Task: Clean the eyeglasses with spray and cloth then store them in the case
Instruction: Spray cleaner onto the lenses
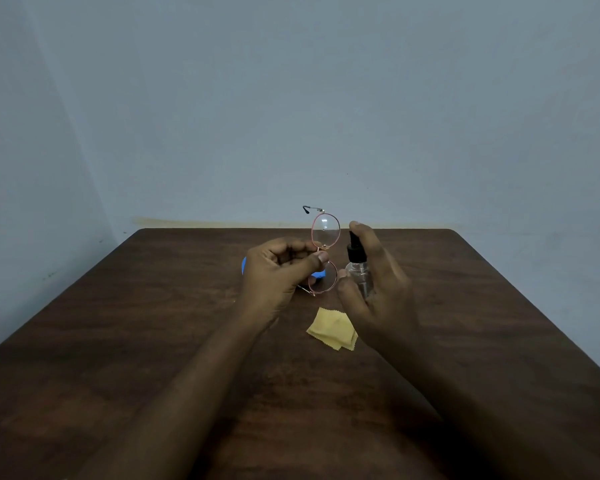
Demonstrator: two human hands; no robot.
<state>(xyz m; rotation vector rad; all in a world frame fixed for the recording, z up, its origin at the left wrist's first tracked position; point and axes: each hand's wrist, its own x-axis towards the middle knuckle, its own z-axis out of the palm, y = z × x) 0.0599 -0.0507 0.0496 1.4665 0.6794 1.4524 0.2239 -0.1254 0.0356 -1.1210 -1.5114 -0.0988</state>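
Dark wooden table (153, 323) bears a yellow cloth (331, 329) and blue case (244, 265).

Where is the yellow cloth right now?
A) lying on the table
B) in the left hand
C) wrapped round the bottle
A: the yellow cloth lies on the table, while the left hand holds the eyeglasses and the right hand holds the spray bottle.

Thin metal-wire eyeglasses (323, 251) with a pinkish frame and clear, glossy lenses that catch a highlight. Spray bottle (358, 268) of clear, shiny plastic with a matt black plastic nozzle. Soft yellow cloth (332, 330) with zigzag-cut edges. Dark wood-grain surface (153, 341), smooth with a dull sheen.
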